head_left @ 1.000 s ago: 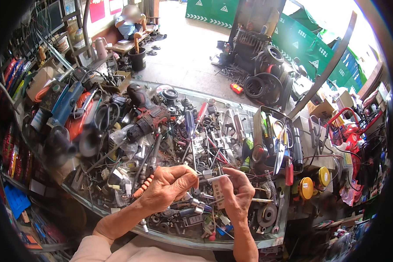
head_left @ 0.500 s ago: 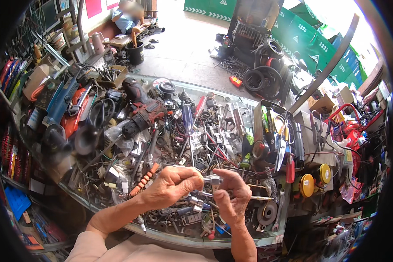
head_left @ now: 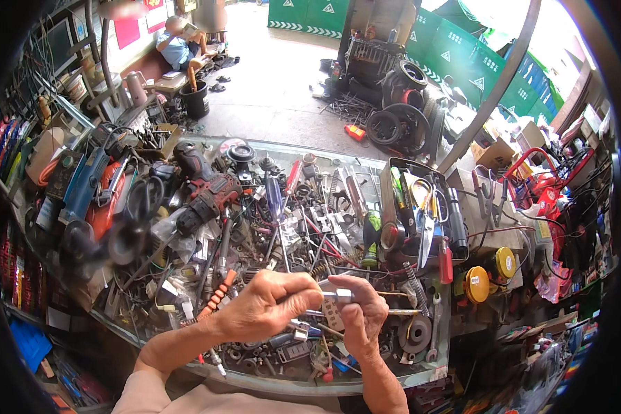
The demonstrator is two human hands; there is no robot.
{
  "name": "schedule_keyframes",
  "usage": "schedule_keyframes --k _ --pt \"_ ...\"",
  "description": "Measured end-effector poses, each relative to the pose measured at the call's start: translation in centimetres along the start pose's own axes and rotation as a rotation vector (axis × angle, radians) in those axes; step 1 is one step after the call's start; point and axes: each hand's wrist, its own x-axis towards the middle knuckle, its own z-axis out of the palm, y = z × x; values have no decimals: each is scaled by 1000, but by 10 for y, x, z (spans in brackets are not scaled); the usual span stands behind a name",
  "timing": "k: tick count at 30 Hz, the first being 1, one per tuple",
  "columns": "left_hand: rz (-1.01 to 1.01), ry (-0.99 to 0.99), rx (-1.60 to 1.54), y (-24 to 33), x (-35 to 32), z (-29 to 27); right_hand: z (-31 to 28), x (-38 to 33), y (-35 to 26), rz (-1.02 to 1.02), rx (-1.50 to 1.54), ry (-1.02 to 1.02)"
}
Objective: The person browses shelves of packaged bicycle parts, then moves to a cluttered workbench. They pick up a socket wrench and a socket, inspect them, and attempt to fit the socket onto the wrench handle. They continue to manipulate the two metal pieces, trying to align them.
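Observation:
Over the cluttered glass-topped counter, both hands meet around a small shiny metal cylindrical fitting (head_left: 341, 295). My left hand (head_left: 265, 303) is closed, thumb and forefinger pinching its thinner left end. My right hand (head_left: 365, 314) curls thumb and forefinger about the thicker right end. A small pale printed tag (head_left: 332, 314) shows just beneath the fitting; whether it is attached, I cannot tell. Below the hands lie loose metal parts and a thin rod (head_left: 400, 312). An orange ribbed handle (head_left: 218, 295) rests beside my left wrist.
A red-and-black power drill (head_left: 210, 196) lies at the counter's left, screwdrivers (head_left: 274, 200) behind the hands. At right stands a tool tray (head_left: 393, 254) with scissors (head_left: 428, 224), beside round yellow tins (head_left: 476, 285). Tyres (head_left: 407, 124) stack beyond; a person (head_left: 178, 52) sits far left.
The whole scene has shifted left in the picture as the view turned. My right forefinger has curled closer over the fitting. The tag beneath shows more plainly.

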Motion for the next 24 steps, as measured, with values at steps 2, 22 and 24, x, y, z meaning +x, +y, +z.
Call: schedule_keyframes --k 2,22,24 --pt "-21 4 -45 2 1 5 2 -3 0 99 29 64" --pt "-209 -19 -405 12 8 -4 8 -1 14 104 -27 177" --pt "-165 -25 -286 8 8 -1 11 -3 16 102 167 195"
